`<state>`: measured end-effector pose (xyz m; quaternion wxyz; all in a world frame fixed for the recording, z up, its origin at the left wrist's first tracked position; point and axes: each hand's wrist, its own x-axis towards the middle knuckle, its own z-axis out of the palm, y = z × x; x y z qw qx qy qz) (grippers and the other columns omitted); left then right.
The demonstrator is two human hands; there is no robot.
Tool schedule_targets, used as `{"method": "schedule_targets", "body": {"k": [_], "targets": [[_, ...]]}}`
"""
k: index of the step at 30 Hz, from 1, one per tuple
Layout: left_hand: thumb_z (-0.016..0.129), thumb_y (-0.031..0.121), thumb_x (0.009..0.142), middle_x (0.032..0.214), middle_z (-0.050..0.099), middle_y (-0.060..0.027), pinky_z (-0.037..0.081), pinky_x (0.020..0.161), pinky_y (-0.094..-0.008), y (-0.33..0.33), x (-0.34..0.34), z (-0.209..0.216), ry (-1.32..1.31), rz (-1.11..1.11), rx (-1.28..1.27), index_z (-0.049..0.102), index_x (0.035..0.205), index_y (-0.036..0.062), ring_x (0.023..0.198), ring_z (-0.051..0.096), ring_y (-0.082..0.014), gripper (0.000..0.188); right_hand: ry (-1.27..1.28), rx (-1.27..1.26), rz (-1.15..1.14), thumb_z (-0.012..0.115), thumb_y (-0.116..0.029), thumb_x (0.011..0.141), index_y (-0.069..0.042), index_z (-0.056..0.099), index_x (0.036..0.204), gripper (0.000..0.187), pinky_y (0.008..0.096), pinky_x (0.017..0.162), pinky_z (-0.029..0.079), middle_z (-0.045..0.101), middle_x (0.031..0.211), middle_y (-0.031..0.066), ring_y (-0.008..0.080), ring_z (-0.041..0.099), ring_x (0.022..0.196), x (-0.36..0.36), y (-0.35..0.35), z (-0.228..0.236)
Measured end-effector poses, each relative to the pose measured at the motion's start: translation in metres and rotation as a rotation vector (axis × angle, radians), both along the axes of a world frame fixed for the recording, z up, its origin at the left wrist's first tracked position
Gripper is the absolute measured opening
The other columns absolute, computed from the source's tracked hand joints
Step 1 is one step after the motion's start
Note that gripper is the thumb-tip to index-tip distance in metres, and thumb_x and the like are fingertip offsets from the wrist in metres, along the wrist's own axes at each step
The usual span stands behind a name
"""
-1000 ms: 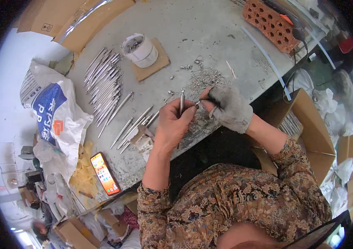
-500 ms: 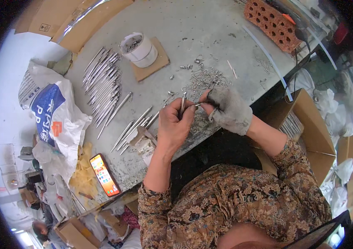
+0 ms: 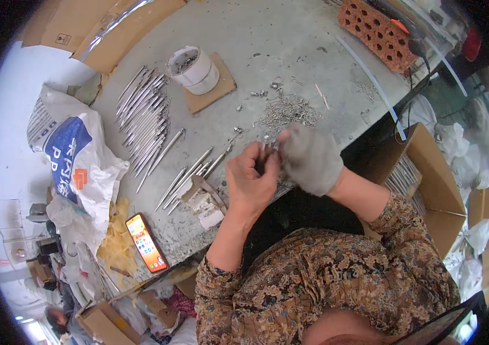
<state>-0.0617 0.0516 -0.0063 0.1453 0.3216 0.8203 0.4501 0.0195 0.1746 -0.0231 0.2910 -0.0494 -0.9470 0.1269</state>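
Note:
My bare left hand [image 3: 251,177] pinches a small shiny metal rod [image 3: 267,144] between thumb and fingers, at the table's near edge. Most of the rod is hidden by the fingers. Beside it, touching or nearly so, is my right hand [image 3: 312,162] in a grey glove, smeared by motion, so its grip is not visible. Just beyond the hands lies a heap of small metal wire pieces [image 3: 291,110]. Left of my left hand, several slim metal rods [image 3: 191,178] rest by a torn small carton [image 3: 203,201]. A larger row of rods [image 3: 145,123] lies farther left.
A white tub [image 3: 200,77] of small metal parts stands on a cardboard square [image 3: 221,89]. A phone [image 3: 145,242] lies at the left edge near a white sack [image 3: 83,155]. A perforated red brick [image 3: 376,37] sits far right; an open carton [image 3: 437,190] stands beside the table.
Both hands have come closer together; my left hand has moved slightly right and the rod in it no longer stands out as far. My right hand has turned and blurred.

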Motion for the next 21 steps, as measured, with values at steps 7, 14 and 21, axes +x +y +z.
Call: {"method": "schedule_targets", "body": {"k": [7,14,21], "targets": [[0.058,0.011,0.081,0.061,0.049,-0.0004,0.036,0.053,-0.0235,0.006,-0.021,0.009,-0.026,-0.028,0.017,0.058,0.088,-0.0026,0.058,0.041,-0.0063,0.015,0.051,-0.994,0.037,0.056,-0.008,0.079,0.001,0.058,0.085,0.01,0.027,0.056,0.043,0.059,0.07,0.0093,0.0161,0.055,0.063,0.004,0.018,0.023],[0.049,0.017,0.088,0.072,0.058,-0.0093,0.041,0.055,-0.0267,0.001,-0.019,0.003,0.218,-0.041,0.122,0.053,0.105,-0.0033,0.057,0.048,-0.0128,0.026,-0.043,-1.396,0.143,0.056,-0.013,0.083,0.001,0.057,0.088,0.015,0.0215,0.06,0.042,0.057,0.07,0.0013,0.0073,0.051,0.065,0.02,0.012,0.024],[0.047,0.016,0.092,0.068,0.055,-0.0041,0.035,0.042,-0.0194,-0.035,0.024,0.002,-0.739,-0.115,0.394,0.054,0.094,0.0012,0.047,0.044,-0.0077,0.016,0.044,-1.052,0.142,0.055,-0.014,0.084,0.001,0.054,0.084,0.015,0.0239,0.058,0.04,0.054,0.067,0.002,0.0092,0.048,0.064,0.034,-0.006,0.017]]}}
